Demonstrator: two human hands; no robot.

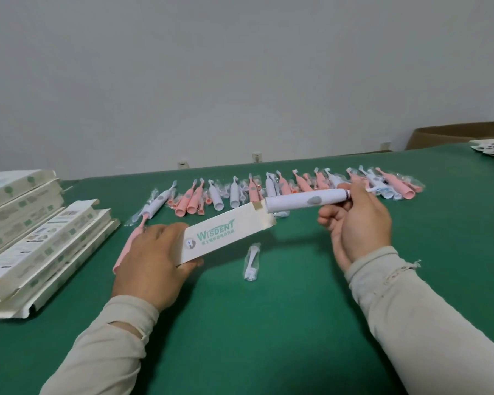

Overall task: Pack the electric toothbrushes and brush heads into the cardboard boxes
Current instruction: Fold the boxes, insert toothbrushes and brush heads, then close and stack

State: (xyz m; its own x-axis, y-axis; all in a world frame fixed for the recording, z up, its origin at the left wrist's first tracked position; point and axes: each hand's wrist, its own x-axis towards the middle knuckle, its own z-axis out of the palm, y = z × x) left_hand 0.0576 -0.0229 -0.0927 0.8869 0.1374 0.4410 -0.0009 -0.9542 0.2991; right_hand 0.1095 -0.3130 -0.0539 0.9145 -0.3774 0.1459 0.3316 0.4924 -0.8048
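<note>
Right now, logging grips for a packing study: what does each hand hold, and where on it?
Left hand grips the cardboard box at its closed near end; right hand holds the white toothbrush by its neck end.

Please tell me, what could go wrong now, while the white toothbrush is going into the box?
1. The toothbrush handle meets the box at its open flap; it may catch and bend the flap.
2. The left hand grips only the box's far end, so the box might swing.
3. The wrapped brush head lying on the table may be forgotten.
</note>
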